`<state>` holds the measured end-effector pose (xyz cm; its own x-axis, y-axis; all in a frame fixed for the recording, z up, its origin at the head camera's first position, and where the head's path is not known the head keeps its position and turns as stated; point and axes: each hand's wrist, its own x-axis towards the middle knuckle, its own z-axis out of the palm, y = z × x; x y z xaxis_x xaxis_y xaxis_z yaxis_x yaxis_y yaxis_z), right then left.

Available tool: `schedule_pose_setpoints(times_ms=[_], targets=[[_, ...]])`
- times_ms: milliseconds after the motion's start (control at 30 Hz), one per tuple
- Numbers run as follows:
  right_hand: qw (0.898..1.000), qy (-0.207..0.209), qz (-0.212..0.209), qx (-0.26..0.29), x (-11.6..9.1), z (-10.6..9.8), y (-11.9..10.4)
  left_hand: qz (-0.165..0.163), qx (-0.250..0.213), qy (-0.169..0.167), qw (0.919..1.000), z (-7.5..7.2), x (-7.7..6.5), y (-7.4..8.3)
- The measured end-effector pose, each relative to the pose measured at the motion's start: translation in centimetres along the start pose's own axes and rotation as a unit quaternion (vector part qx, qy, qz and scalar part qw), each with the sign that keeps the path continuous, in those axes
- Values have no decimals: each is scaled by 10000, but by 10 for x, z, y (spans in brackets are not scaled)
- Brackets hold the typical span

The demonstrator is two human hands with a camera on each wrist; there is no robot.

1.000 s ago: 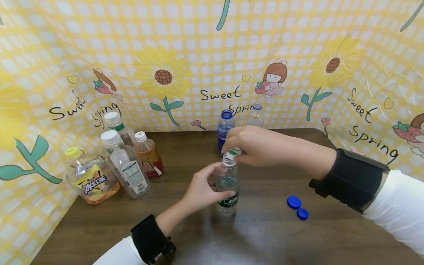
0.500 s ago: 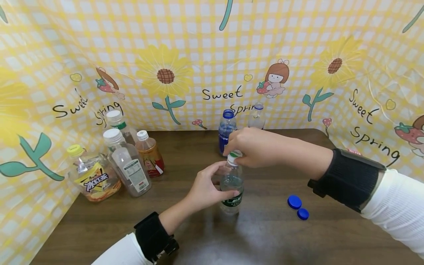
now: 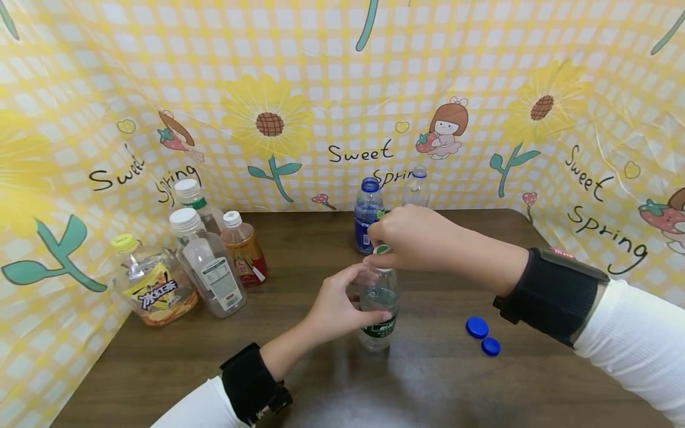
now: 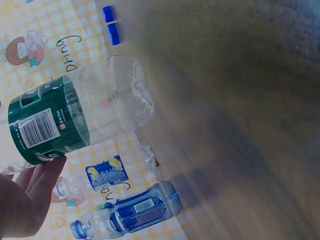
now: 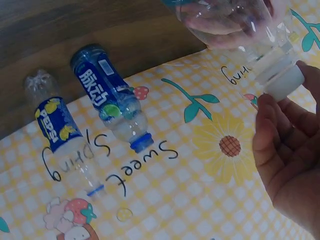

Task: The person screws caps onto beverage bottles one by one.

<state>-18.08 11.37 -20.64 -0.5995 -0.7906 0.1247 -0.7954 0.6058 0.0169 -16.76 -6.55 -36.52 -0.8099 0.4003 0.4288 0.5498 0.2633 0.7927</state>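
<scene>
A clear plastic bottle (image 3: pixel 379 297) with a green label stands almost upright on the table in the head view. My left hand (image 3: pixel 339 309) grips it around the middle, thumb across the front. At its mouth sits a white cap (image 5: pixel 284 84) with a green top, which my right hand (image 3: pixel 420 238) pinches between thumb and fingers. The right hand covers part of the cap in the head view. In the left wrist view the bottle's label (image 4: pixel 47 120) and bare base show, with left fingers (image 4: pixel 47 175) against the label.
Behind the hands stand an uncapped blue-labelled bottle (image 3: pixel 368 217) and an uncapped Pepsi bottle (image 5: pixel 57 125). Two blue caps (image 3: pixel 477 327) lie at right. Several capped bottles, including a yellow-capped one (image 3: pixel 155 291), stand at left. A checked cloth (image 3: pixel 332 77) hangs around the table.
One second ago the white cap was tilted above the bottle's bare threads; it now sits over them. The right hand's fingers have turned with it, and the left hand still holds the bottle.
</scene>
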Motion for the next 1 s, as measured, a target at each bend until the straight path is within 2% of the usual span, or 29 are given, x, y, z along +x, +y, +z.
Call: schedule_pose_setpoints(times_ms=[133, 300, 367, 667, 800, 1000], targets=[[9987, -134, -296, 404, -3, -8, 3, -18, -158, 18, 9999, 1, -1, 0], [9894, -321, -1023, 979, -7, -15, 8, -77, -221, 8, 9997, 0, 0, 0], [9871, -426, -1124, 1055, -8, -14, 9, -84, -184, 1, 9998, 0, 0, 0], [9897, -792, -746, 934, -8, -10, 7, -137, -89, -112, 9998, 2, -2, 0], [9901, -833, -756, 837, -9, -8, 6, -149, -128, -156, 9997, 3, -3, 1], [9916, -785, -842, 592, -12, -3, 6, -58, 63, -45, 10000, 5, -5, 1]])
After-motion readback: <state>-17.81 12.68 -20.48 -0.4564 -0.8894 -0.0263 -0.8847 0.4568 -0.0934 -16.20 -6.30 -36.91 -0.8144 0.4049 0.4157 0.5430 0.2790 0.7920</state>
